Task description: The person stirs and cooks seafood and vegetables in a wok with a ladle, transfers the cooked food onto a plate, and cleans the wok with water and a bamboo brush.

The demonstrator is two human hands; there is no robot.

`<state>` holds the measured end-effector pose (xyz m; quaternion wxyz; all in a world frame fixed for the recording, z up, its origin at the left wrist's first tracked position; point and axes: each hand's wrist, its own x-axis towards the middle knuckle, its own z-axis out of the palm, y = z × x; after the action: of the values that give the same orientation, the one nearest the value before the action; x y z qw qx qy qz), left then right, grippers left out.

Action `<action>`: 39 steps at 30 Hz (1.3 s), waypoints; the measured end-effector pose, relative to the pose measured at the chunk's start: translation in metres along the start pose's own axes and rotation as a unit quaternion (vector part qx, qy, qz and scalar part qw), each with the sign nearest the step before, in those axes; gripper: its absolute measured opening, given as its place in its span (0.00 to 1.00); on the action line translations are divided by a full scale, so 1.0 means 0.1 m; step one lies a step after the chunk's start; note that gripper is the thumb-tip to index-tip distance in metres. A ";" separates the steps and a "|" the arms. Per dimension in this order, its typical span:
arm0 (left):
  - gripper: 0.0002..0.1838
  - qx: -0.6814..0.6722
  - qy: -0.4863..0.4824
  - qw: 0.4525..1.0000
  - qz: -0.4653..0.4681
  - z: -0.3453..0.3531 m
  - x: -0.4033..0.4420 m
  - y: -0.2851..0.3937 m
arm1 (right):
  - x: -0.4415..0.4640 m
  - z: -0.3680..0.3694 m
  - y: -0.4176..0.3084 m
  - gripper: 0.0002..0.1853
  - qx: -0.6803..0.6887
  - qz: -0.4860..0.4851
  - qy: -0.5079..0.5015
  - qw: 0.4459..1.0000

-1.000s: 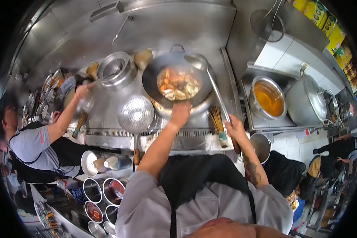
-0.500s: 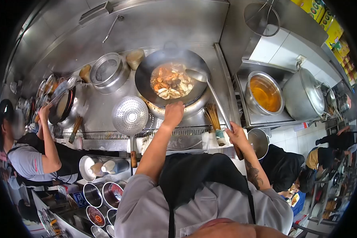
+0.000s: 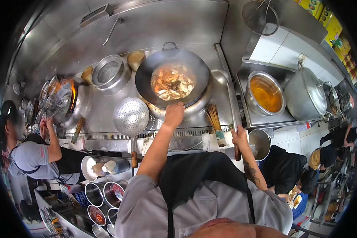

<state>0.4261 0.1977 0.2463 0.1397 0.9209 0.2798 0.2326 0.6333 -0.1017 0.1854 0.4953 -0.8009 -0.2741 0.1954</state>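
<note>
A black wok (image 3: 146, 83) sits on the burner ring, with chopped pieces in reddish sauce (image 3: 172, 83) steaming inside. My left hand (image 3: 174, 114) is closed at the wok's near edge; the part it grips is hidden under the fingers. Off to the right, my right hand (image 3: 239, 137) is wrapped round the long handle of a ladle (image 3: 220, 77). The ladle's bowl is outside the wok, over the steel stovetop beside its right rim. A perforated skimmer (image 3: 131, 117) with a wooden handle lies left of my left arm.
Bamboo brushes (image 3: 213, 117) stand by the stove's front edge. On the right are a pot of orange liquid (image 3: 265, 95) and a large lidded pot (image 3: 305, 95). At left, a co-worker (image 3: 35, 154) works at a flaming wok (image 3: 71, 99). Stacked strainers (image 3: 110, 73) stand behind the skimmer.
The ladle has left the wok and moved right, its bowl now beside the rim. The wok's far loop handle shows more clearly. Flames have risen at the co-worker's wok.
</note>
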 end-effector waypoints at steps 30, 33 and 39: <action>0.16 -0.108 -0.192 0.957 -0.188 0.12 -2.56 0.81 | 0.64 -0.11 0.83 0.25 -0.223 -0.215 -0.048 0.950; 0.17 -0.029 -0.258 0.908 -0.329 0.17 -3.40 0.74 | 0.75 -0.01 0.08 0.25 -0.123 -0.247 -0.064 0.959; 0.24 -0.109 -0.213 0.794 -0.558 0.96 -4.99 0.61 | 0.70 0.66 -0.91 0.22 0.081 -0.350 -0.199 0.912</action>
<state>0.1353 -0.1535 0.0138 0.4005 0.6096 0.6815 -0.0592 0.6270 0.0205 0.2360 0.5302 -0.5555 -0.6129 0.1862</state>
